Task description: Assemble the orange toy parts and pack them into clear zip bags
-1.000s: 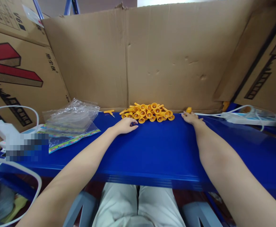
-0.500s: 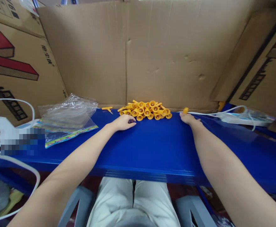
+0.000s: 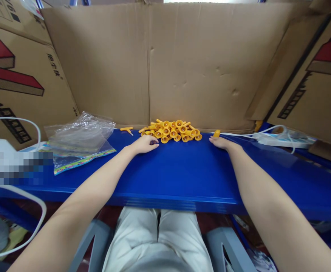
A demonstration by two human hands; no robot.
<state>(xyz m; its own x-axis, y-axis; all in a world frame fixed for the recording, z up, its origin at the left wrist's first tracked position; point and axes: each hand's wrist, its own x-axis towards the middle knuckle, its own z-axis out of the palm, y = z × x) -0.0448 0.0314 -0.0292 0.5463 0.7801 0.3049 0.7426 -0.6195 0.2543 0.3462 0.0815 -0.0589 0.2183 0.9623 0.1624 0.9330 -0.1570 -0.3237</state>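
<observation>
A heap of yellow corkscrews (image 3: 173, 132) with bell-shaped ends lies against the cardboard at the back of the blue table; several bells face me, with metal tips inside. My left hand (image 3: 144, 144) rests at the heap's front left corner. Its fingers curl loosely, the thumb apart from them, and I see nothing in its grasp. Right of the heap, my right hand (image 3: 220, 142) is closed around a yellow corkscrew (image 3: 217, 133); only a short rounded part sticks up above the fingers. One single corkscrew (image 3: 127, 130) with a T handle and bare metal spiral lies left of the heap.
Clear plastic bags (image 3: 80, 143) with a colourful edge lie on the left of the blue table (image 3: 179, 173). Beside them are a white charger and cable (image 3: 12, 120). A white power strip (image 3: 284, 140) sits at the right. Cardboard panels (image 3: 205, 64) wall the back and sides.
The view has shifted slightly, so everything sits a little further left. Both hands keep nearly the same places beside the heap, and the yellow corkscrew stays at my right hand.
</observation>
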